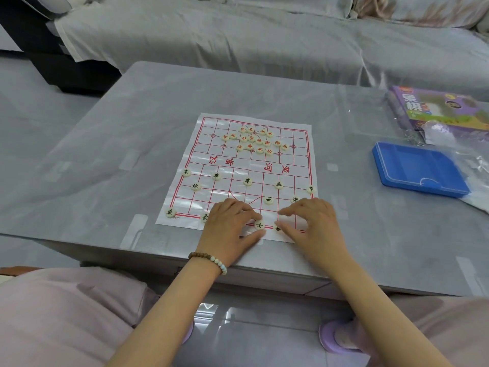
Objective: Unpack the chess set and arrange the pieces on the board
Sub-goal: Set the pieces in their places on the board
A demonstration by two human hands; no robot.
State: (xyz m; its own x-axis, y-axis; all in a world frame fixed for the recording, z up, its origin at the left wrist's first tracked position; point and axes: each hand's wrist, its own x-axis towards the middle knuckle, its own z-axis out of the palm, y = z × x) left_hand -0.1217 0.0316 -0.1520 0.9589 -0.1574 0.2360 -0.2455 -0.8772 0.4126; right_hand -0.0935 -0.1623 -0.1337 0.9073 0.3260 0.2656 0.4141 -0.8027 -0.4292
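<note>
Resting palm-down, left hand fingertips touch piece; right hand alongside.

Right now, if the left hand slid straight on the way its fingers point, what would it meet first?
The left hand points right along the board's near edge, so it would likely meet the black-lettered piece at its fingertips first, then the right hand.

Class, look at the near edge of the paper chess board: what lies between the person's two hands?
In the head view, one round cream piece with a black character lies between the left hand and the right hand, by the left fingertips.
</note>
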